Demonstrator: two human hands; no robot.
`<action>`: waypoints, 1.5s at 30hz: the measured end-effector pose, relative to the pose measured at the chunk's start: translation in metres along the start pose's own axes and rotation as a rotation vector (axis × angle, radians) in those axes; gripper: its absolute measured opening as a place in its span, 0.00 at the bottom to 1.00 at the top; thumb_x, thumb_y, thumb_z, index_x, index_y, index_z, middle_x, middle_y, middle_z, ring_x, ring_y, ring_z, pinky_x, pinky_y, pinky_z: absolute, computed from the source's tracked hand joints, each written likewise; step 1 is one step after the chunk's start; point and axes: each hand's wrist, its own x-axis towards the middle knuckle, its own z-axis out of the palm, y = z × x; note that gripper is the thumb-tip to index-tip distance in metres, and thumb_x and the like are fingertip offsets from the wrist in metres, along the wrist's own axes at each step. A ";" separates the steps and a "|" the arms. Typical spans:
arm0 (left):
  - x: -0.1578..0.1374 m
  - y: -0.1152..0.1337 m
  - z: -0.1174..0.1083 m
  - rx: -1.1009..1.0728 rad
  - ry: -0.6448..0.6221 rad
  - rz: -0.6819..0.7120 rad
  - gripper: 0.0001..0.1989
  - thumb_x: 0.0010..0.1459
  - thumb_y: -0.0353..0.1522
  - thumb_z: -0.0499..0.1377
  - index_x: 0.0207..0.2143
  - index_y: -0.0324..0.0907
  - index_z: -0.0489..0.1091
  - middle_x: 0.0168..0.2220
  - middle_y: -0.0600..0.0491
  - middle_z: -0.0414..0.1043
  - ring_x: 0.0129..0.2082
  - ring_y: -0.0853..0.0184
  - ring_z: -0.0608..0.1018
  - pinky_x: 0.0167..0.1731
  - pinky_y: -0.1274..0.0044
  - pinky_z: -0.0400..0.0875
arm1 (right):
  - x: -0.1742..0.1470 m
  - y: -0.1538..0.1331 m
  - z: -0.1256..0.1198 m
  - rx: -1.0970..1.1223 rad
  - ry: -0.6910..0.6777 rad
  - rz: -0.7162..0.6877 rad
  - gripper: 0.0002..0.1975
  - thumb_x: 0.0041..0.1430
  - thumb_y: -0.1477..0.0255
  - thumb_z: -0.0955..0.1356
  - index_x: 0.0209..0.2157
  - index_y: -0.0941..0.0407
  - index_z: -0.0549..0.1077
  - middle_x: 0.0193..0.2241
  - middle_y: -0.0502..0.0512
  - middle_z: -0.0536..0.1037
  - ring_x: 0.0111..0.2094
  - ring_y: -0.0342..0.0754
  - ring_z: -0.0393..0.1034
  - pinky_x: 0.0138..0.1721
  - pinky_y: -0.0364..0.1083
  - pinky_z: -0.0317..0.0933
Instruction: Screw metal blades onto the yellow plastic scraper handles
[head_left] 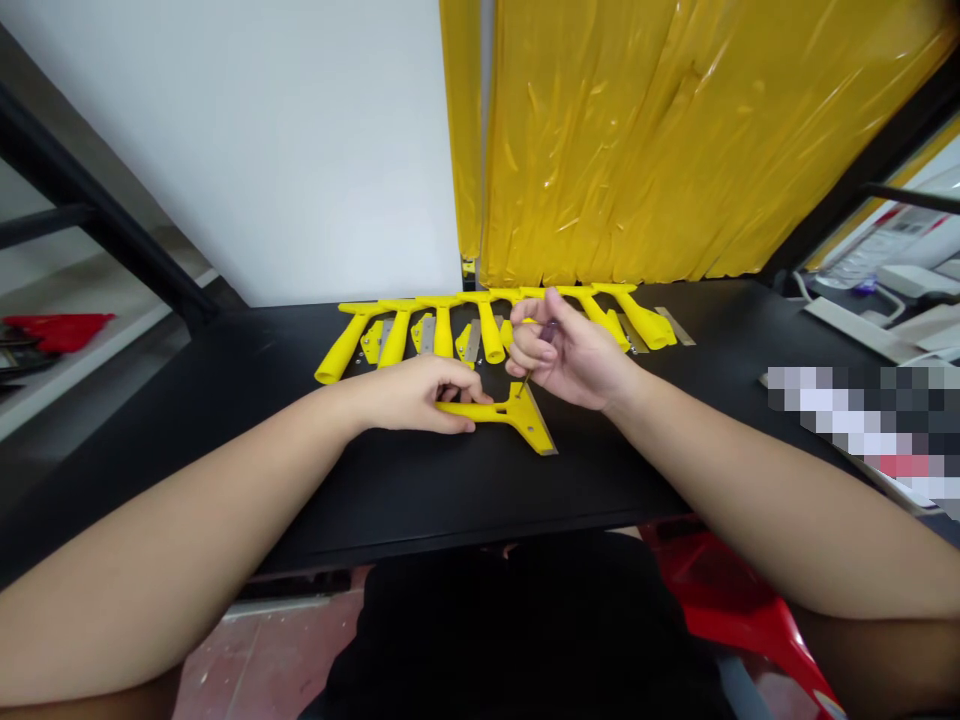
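Observation:
A yellow scraper (517, 415) with a metal blade along its right edge lies on the black table. My left hand (435, 392) is closed around its handle, fingers over the top and thumb along the near side. My right hand (566, 350) is closed on a thin screwdriver (526, 380), whose shaft points down to a screw hole in the scraper's head. Most of the screwdriver's handle is hidden in my fingers. A second screw spot shows lower on the head. Behind both hands stretches a row of yellow scraper handles (345, 345).
Metal blades (427, 335), small yellow plates (373, 341) and tiny screws lie among the handles. A white panel (300, 150) and a yellow plastic curtain (637, 140) stand behind the black table (420, 500). Black frame posts flank it, and a red stool (742, 610) is below right.

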 end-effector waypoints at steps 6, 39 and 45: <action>-0.001 0.003 0.000 -0.046 0.017 -0.001 0.09 0.59 0.37 0.69 0.38 0.41 0.78 0.31 0.56 0.69 0.29 0.70 0.69 0.28 0.78 0.61 | -0.002 -0.005 0.000 -0.008 0.007 -0.018 0.18 0.69 0.59 0.73 0.31 0.53 0.67 0.31 0.48 0.71 0.31 0.44 0.66 0.39 0.47 0.69; -0.001 0.001 0.000 -0.021 0.009 0.018 0.11 0.59 0.38 0.68 0.34 0.41 0.73 0.33 0.55 0.73 0.29 0.70 0.69 0.28 0.77 0.61 | -0.004 -0.001 0.002 -0.042 -0.028 0.007 0.16 0.66 0.55 0.75 0.40 0.50 0.71 0.24 0.42 0.64 0.25 0.42 0.59 0.36 0.45 0.66; -0.001 0.001 0.000 -0.011 0.013 0.026 0.10 0.60 0.38 0.68 0.35 0.41 0.74 0.34 0.54 0.73 0.29 0.71 0.70 0.28 0.78 0.61 | -0.001 0.000 -0.002 -0.114 -0.040 0.037 0.23 0.67 0.49 0.72 0.30 0.54 0.72 0.21 0.44 0.63 0.24 0.42 0.60 0.38 0.48 0.68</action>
